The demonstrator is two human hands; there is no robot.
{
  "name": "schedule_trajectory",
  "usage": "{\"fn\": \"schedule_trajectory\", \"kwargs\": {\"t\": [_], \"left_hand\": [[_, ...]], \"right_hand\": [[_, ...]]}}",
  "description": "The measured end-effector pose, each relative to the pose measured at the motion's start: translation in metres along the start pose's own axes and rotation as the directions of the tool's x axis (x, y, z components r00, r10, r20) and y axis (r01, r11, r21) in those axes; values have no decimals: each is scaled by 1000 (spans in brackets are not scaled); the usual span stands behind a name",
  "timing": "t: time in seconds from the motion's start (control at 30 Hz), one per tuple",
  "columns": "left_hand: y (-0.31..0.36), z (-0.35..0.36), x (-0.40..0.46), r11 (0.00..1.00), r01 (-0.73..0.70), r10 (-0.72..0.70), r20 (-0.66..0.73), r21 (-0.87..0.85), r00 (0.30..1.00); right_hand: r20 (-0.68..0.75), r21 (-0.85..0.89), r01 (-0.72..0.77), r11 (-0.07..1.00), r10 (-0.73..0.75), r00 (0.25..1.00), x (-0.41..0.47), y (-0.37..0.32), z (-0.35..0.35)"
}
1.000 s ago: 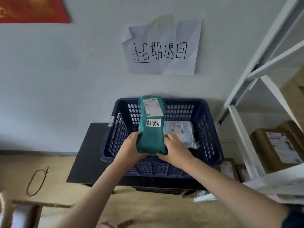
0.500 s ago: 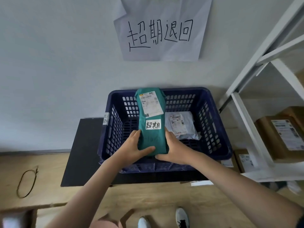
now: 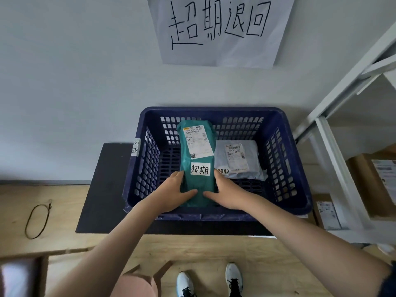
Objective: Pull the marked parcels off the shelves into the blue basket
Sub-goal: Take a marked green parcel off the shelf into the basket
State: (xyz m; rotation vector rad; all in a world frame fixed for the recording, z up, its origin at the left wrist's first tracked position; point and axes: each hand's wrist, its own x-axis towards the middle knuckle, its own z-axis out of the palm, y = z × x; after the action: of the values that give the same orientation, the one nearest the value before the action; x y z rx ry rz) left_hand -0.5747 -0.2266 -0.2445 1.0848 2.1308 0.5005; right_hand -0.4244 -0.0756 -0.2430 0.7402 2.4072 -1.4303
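A green parcel (image 3: 197, 159) with a shipping label and a white handwritten tag lies lengthwise inside the dark blue basket (image 3: 216, 215). My left hand (image 3: 173, 196) grips its near left edge, thumb over the top. My right hand (image 3: 227, 191) grips its near right edge the same way. A grey-white parcel (image 3: 237, 161) with its own label and handwritten tag lies on the basket floor just right of the green one.
The basket stands on a low black platform (image 3: 102, 189) against the white wall, under a handwritten paper sign (image 3: 218, 31). A white shelf rack (image 3: 334, 146) with brown cardboard boxes (image 3: 372, 185) stands to the right. A wire loop (image 3: 36, 219) lies on the wooden floor at left.
The green parcel has gone down from above the basket rim into the basket, both hands still on it. The camera has moved closer and tilted down.
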Motion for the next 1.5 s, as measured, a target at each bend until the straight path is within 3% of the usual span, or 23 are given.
{"fn": "schedule_trajectory", "kwargs": {"t": [0.17, 0.33, 0.7, 1.5], "left_hand": [[-5, -2, 14, 996, 77, -81, 119, 45, 990], [-28, 9, 38, 990, 66, -90, 197, 126, 976], [-12, 1, 28, 969, -17, 21, -13, 247, 1000], [24, -41, -17, 906, -116, 164, -85, 407, 983]], "right_hand": [[57, -50, -35, 998, 38, 998, 11, 3, 0], [64, -155, -58, 986, 69, 996, 22, 7, 2], [-74, -402, 0, 916, -32, 997, 16, 1, -4], [-253, -495, -74, 866, -62, 965, -44, -29, -40]]}}
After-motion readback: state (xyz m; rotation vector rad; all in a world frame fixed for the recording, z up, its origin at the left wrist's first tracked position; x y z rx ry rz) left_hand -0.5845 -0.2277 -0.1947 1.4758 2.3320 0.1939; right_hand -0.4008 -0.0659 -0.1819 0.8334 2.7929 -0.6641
